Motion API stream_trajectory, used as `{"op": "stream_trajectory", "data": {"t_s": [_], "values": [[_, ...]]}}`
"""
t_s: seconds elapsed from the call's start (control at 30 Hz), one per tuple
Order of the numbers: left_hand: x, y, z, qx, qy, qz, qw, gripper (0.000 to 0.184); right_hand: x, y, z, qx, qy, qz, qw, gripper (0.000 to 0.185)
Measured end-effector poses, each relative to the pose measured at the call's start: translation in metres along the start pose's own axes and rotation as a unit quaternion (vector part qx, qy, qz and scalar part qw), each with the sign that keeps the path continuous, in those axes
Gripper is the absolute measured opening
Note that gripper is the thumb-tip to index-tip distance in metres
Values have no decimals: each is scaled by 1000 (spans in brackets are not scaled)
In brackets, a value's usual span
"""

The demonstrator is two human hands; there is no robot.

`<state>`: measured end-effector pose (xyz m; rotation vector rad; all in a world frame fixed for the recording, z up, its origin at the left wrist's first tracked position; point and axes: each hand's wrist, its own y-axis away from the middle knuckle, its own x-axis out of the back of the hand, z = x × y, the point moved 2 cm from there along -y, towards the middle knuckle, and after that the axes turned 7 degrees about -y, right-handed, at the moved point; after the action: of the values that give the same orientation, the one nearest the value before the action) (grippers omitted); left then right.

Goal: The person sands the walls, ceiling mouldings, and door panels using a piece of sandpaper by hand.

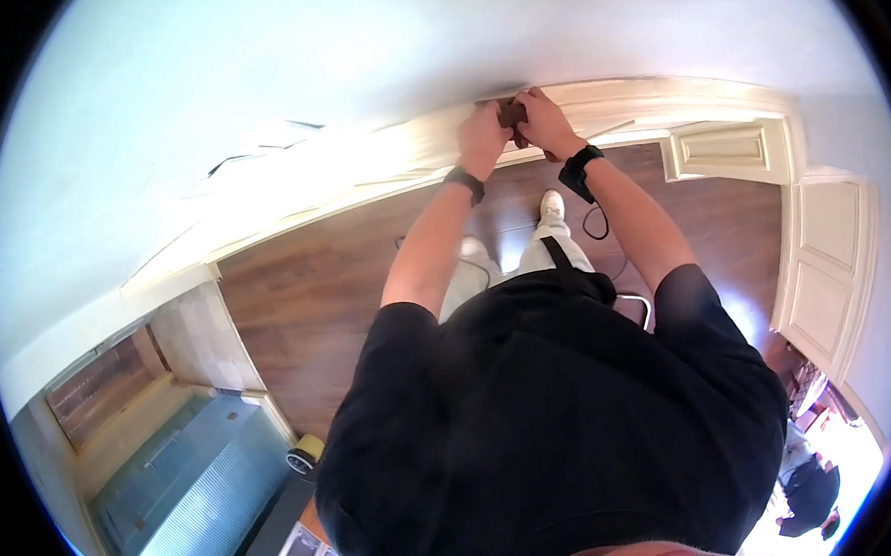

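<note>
My left hand (484, 139) and my right hand (546, 125) meet at the top of the cream panelled trim (656, 98) along the wall. Between them is a small brown block (511, 114), with the fingers of both hands closed around its ends. It sits against or just in front of the trim; whether it touches cannot be made out. Its kind is unclear, though its shape resembles a sanding block. Dark bands circle both wrists.
Below the trim lies a brown wood floor (298, 304), where a dark cord (594, 224) loops near my feet. Cream panelling (723, 150) juts out at right, beside a panelled door (823, 232). Dark marks (227, 163) show on the pale wall. A yellow-and-black object (305, 451) stands lower left.
</note>
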<state>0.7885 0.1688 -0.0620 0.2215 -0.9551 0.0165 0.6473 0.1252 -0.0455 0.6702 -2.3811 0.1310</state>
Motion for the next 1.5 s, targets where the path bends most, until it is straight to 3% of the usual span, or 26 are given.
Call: {"op": "stream_trajectory", "data": {"t_s": [0.1,0.2,0.37,0.43,0.67,0.8,1.0,1.1,1.2,1.4,1.5], "values": [[30,17,-39,37,-8,8,999,32,-29,5,-52,28,-85,27,996,34],[54,33,-77,73,-15,42,996,40,-43,3,-116,-19,-154,-25,988,37],[76,55,-111,56,-11,96,994,39,-91,-3,-135,26,-58,-7,998,44],[79,52,-119,38,3,126,991,36,-115,-6,-112,61,24,67,996,46],[63,68,-123,-57,81,226,969,28,-129,1,-90,133,44,119,983,50],[50,69,-126,-90,113,259,955,28,-141,3,-79,136,21,203,969,46],[-9,72,-150,-185,47,436,880,33,-176,15,-32,272,-6,318,908,34],[-37,65,-160,-267,0,490,830,33,-185,29,-3,317,-19,354,880,33],[-87,52,-180,-274,20,495,825,32,-202,27,38,361,9,374,855,38],[-134,38,-185,-297,9,528,796,40,-219,32,93,300,-58,380,873,43],[-145,42,-178,-297,-12,500,814,41,-219,37,112,290,-46,399,869,44]]}}
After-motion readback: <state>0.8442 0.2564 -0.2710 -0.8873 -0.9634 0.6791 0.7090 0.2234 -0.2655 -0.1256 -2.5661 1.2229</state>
